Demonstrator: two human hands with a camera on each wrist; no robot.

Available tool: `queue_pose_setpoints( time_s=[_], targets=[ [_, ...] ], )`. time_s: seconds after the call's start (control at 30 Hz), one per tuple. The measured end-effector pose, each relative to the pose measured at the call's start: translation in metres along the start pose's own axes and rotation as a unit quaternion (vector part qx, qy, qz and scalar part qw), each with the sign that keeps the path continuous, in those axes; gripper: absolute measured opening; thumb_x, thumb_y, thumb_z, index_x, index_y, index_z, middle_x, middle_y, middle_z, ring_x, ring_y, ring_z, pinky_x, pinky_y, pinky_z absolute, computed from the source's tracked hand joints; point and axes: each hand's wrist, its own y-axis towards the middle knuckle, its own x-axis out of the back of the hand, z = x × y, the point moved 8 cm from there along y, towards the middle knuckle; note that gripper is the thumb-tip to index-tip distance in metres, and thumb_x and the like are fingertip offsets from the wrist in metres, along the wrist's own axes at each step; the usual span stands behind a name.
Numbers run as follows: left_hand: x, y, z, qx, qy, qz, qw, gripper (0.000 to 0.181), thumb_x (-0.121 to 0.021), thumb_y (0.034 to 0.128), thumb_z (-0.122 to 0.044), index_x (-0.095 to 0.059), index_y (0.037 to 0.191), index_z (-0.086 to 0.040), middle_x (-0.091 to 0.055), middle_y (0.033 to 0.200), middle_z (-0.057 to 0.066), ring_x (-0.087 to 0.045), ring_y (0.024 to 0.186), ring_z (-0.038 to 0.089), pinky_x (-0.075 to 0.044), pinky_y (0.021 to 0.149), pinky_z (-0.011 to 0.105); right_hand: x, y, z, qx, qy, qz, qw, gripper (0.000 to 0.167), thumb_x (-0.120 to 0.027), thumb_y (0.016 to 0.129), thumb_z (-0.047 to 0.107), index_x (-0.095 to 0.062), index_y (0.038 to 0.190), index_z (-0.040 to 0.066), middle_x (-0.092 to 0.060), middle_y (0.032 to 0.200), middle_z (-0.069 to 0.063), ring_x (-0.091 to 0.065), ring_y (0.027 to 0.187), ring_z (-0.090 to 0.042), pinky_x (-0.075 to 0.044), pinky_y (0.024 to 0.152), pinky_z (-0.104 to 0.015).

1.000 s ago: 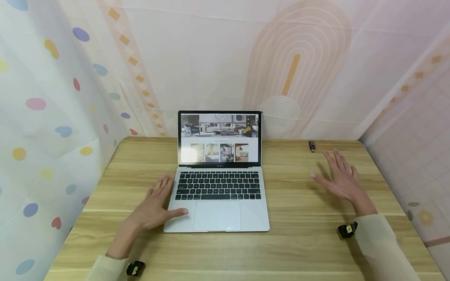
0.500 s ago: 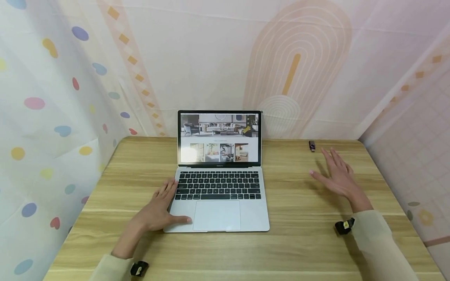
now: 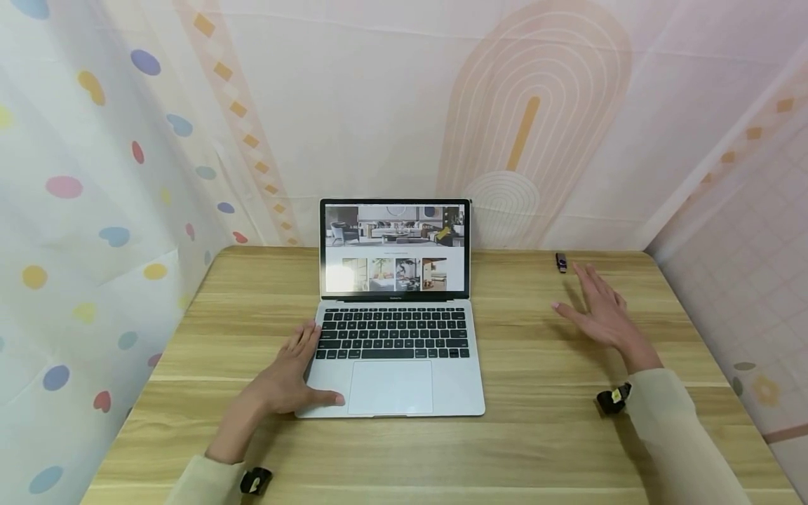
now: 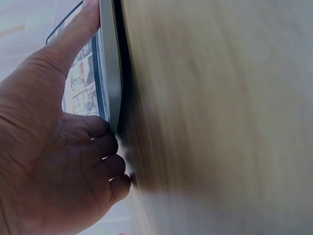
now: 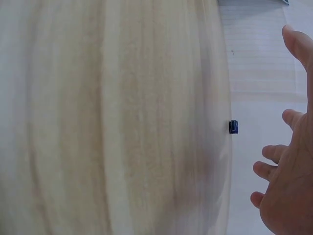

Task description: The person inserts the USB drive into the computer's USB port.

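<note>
An open silver laptop (image 3: 391, 386) stands on the wooden table, its lit screen showing pictures of rooms. The left hand (image 3: 284, 379) lies at the laptop's left side, thumb over the palm rest and the other fingers along the edge. In the left wrist view the left hand (image 4: 58, 147) has its fingertips against that side. A small dark USB stick (image 3: 561, 263) lies near the table's back edge. Just to its front right, the right hand (image 3: 602, 312) hovers with spread fingers, holding nothing. The right wrist view has the stick (image 5: 234, 127) beyond the right hand (image 5: 288, 171).
Patterned cloth (image 3: 379, 105) hangs behind the wooden table (image 3: 517, 449), with dotted cloth (image 3: 76, 245) on the left and more cloth (image 3: 751, 280) on the right. Each wrist wears a small black device, seen at the left sleeve (image 3: 255, 481) and right sleeve (image 3: 613, 399).
The left hand has moved slightly right, its fingers now against the laptop's side. The right hand has drifted a little left, closer to the USB stick.
</note>
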Motion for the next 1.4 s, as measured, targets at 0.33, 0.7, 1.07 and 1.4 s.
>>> queue_pose_setpoints(
  time_s=[0.33, 0.7, 1.07, 1.4],
  targets=[
    [0.001, -0.002, -0.002, 0.002, 0.001, 0.002, 1.0000, 0.142, -0.083, 0.0675, -0.071, -0.008, 0.163, 0.003, 0.002, 0.172, 0.023, -0.001, 0.159, 0.045, -0.013, 0.127, 0.064, -0.004, 0.011, -0.003, -0.010, 0.024, 0.013, 0.9996, 0.095, -0.050, 0.102, 0.059, 0.006, 0.166, 0.016, 0.006, 0.170, -0.030, -0.001, 0.150, -0.064, -0.001, 0.112, -0.086],
    [0.000, 0.000, -0.001, 0.007, 0.000, 0.004, 1.0000, 0.143, -0.084, 0.0662, -0.070, -0.008, 0.163, 0.003, 0.002, 0.172, 0.023, 0.000, 0.159, 0.045, -0.013, 0.127, 0.065, -0.004, 0.020, -0.007, -0.018, 0.033, 0.019, 0.9991, 0.091, -0.047, 0.104, 0.057, 0.004, 0.166, 0.015, 0.001, 0.171, -0.028, -0.003, 0.151, -0.063, -0.002, 0.110, -0.088],
    [0.000, -0.001, 0.000, -0.001, -0.005, -0.002, 1.0000, 0.142, -0.084, 0.0665, -0.070, -0.009, 0.163, 0.003, 0.002, 0.172, 0.023, 0.000, 0.159, 0.046, -0.013, 0.127, 0.065, -0.008, 0.029, -0.009, -0.023, 0.045, 0.027, 0.9984, 0.090, -0.048, 0.105, 0.053, 0.005, 0.166, 0.014, -0.005, 0.170, -0.028, -0.001, 0.152, -0.061, 0.000, 0.112, -0.086],
    [-0.002, 0.000, 0.002, -0.001, -0.004, -0.001, 1.0000, 0.142, -0.084, 0.0671, -0.070, -0.009, 0.163, 0.002, 0.003, 0.173, 0.022, 0.000, 0.159, 0.045, -0.013, 0.127, 0.064, -0.010, 0.037, -0.007, -0.028, 0.040, 0.028, 0.9984, 0.092, -0.049, 0.104, 0.056, 0.002, 0.166, 0.012, -0.007, 0.170, -0.029, 0.000, 0.151, -0.063, 0.001, 0.117, -0.081]
  ],
)
